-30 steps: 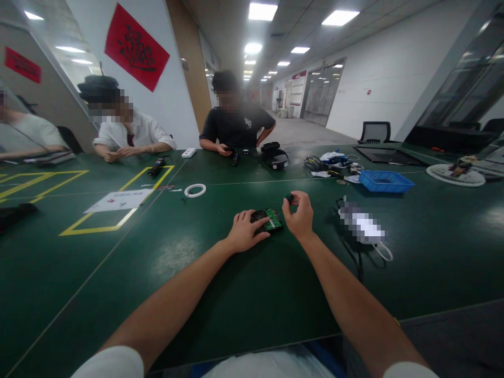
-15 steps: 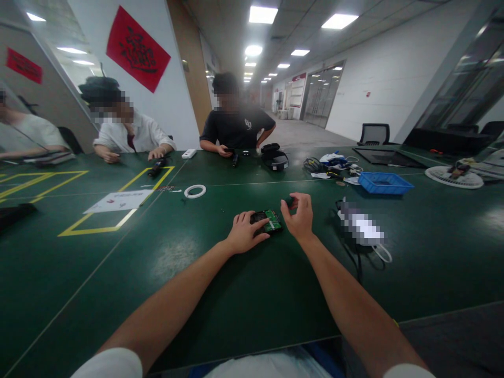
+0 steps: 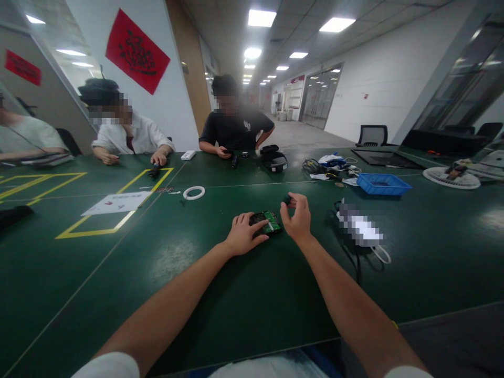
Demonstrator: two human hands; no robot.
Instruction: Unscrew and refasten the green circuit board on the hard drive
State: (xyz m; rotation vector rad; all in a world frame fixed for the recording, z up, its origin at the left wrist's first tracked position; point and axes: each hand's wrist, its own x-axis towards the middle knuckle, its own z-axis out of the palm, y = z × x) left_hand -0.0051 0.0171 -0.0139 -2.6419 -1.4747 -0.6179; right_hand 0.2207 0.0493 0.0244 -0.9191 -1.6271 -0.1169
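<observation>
The left hand [image 3: 244,234] lay flat with fingers spread on a small black device with a green circuit board [image 3: 266,222], pinning it to the dark green table [image 3: 220,294]. The right hand [image 3: 298,219] pinched a small black part [image 3: 287,200] between thumb and fingertips, just above the board's far-right corner. A blue plastic tray [image 3: 383,184] sat well apart to the right.

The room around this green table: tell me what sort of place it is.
Probably an office-like workshop for small electronics work. People sit at one long green table marked with yellow tape, a blue parts tray stands on it, and the left hand rests on a circuit board.
</observation>
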